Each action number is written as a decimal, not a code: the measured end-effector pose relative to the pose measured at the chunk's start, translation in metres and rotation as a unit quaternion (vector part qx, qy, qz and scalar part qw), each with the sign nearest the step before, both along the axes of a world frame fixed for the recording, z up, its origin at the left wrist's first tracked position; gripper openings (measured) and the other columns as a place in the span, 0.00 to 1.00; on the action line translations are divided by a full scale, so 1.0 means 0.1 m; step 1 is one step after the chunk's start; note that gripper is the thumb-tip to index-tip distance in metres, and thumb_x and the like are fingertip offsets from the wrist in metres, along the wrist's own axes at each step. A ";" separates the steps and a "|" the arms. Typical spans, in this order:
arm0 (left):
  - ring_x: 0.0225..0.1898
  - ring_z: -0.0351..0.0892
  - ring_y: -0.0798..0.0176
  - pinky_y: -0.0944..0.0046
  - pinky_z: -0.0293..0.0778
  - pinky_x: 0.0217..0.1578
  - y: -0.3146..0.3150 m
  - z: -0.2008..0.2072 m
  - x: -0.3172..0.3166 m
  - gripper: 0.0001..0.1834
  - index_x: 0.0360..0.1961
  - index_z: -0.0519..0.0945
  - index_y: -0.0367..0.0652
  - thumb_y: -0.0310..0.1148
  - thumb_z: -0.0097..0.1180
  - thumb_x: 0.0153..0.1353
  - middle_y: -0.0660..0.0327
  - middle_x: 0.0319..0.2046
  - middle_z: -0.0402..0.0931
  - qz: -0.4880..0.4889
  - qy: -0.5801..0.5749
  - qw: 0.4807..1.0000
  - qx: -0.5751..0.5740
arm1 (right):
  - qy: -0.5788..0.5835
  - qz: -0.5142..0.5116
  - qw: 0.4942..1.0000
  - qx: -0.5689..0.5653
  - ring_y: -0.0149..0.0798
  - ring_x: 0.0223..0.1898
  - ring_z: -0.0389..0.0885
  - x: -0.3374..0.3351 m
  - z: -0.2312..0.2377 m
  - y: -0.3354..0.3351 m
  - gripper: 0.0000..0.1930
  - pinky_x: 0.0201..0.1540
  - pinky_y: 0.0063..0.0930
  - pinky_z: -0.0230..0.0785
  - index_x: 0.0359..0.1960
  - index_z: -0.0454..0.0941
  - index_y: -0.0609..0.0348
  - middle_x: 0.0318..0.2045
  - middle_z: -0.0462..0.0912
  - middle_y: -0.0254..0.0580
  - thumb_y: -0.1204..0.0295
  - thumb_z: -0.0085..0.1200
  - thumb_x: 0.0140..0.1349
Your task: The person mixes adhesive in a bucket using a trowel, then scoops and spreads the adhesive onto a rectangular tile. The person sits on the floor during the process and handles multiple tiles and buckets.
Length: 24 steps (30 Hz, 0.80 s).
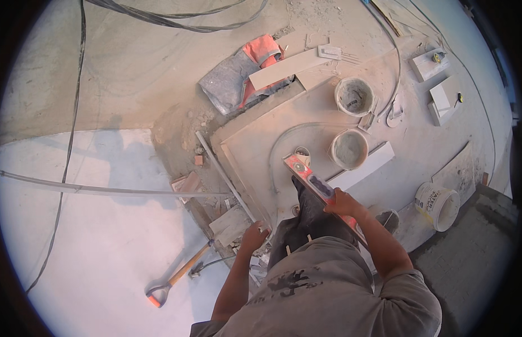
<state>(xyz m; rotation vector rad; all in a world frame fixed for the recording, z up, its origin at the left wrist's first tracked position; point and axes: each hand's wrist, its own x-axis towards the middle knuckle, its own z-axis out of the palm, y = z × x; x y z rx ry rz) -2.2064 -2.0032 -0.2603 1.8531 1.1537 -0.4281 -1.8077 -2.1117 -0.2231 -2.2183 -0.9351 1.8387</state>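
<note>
My right hand (343,203) is wrapped round a red spirit level (319,185), which slants across in front of my right leg. Its far end hangs over a small white cup-like container (302,151). To the lower left, my left hand (254,236) hangs loosely with its fingers slightly curled and apart, and no held thing shows in it. A long metal straightedge (224,174) ends close by that hand; whether they touch I cannot tell. Two round buckets, one with grey mix (349,150) and another farther off (354,96), stand beyond the level.
A shovel with an orange-tipped handle (179,272) lies at lower left. White blocks (365,165) lie beside the buckets, and a white pail (438,206) stands right. A grey-red jacket or bag (244,73) lies ahead. Cables and a long pipe (109,189) cross the floor.
</note>
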 end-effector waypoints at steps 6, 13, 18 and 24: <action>0.57 0.73 0.40 0.47 0.69 0.58 0.88 0.70 1.09 0.34 0.57 0.73 0.36 0.40 0.70 0.52 0.45 0.54 0.75 -0.134 -0.086 0.977 0.139 | 0.053 0.105 0.990 0.074 0.60 0.49 0.82 -0.01 0.07 0.75 0.37 0.52 0.49 0.73 0.51 0.71 0.65 0.44 0.83 0.61 0.51 0.66 0.45; 0.53 0.75 0.39 0.46 0.71 0.54 1.25 0.88 1.78 0.44 0.60 0.69 0.38 0.42 0.75 0.43 0.46 0.51 0.76 -0.238 -0.077 0.965 0.081 | 0.066 0.197 0.948 0.242 0.53 0.40 0.86 -0.25 0.24 1.46 0.29 0.48 0.46 0.76 0.45 0.78 0.57 0.34 0.86 0.49 0.55 0.67 0.42; 0.51 0.77 0.41 0.46 0.72 0.51 1.55 0.61 1.46 0.38 0.57 0.71 0.41 0.43 0.72 0.45 0.46 0.48 0.77 -0.222 0.015 0.975 -0.012 | -0.014 0.255 0.945 0.202 0.51 0.49 0.82 -0.10 0.12 1.61 0.29 0.57 0.45 0.70 0.48 0.78 0.56 0.44 0.83 0.51 0.54 0.66 0.46; 0.49 0.77 0.41 0.46 0.74 0.48 1.98 0.03 1.22 0.35 0.54 0.72 0.39 0.43 0.71 0.47 0.45 0.44 0.77 -0.210 0.026 0.972 0.098 | -0.242 -0.103 0.950 0.165 0.57 0.63 0.69 -0.10 0.12 1.05 0.34 0.68 0.50 0.57 0.61 0.73 0.56 0.60 0.71 0.58 0.54 0.64 0.55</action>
